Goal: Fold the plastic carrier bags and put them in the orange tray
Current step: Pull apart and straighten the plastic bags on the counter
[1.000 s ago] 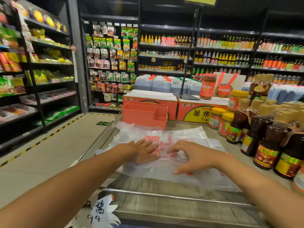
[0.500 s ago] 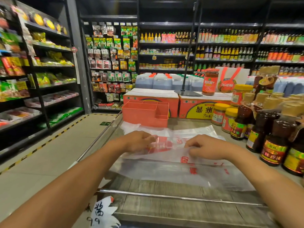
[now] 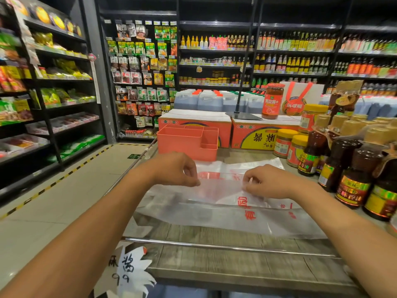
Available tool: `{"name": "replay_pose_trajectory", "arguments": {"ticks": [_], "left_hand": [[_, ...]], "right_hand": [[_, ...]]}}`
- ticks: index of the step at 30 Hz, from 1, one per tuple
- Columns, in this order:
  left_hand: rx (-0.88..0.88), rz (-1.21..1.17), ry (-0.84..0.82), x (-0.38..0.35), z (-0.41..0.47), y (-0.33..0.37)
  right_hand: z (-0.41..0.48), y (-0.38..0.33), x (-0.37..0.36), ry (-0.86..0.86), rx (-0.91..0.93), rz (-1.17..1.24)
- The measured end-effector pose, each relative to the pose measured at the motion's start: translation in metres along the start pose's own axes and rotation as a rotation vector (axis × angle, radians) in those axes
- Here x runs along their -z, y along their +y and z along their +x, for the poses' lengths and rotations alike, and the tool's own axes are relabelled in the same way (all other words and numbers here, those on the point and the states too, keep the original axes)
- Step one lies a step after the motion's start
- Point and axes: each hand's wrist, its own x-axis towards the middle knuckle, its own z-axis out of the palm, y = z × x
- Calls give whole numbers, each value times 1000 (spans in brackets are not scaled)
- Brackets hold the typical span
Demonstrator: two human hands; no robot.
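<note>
Fold of carrier bag (image 3: 214, 216) behind right hand (image 3: 265, 182); shelf labels (image 3: 290, 52) illegible.

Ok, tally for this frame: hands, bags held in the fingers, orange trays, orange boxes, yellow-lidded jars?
Hands: 2 (left hand, right hand)
Plastic bag held in the fingers: 1
Orange tray: 1
Orange boxes: 2
Yellow-lidded jars: 3
Total: 9

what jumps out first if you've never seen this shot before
Dead centre, the left hand and right hand each pinch a clear plastic carrier bag with red print. Just behind it stands the orange tray, and dark sauce bottles crowd the right edge.
</note>
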Motion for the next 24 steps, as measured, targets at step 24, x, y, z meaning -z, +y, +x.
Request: {"name": "replay_pose_trajectory", "arguments": {"ticks": [24], "left_hand": [[515, 77, -93, 57, -28, -66]], "right_hand": [[-1, 9, 0, 8, -98, -279]]}}
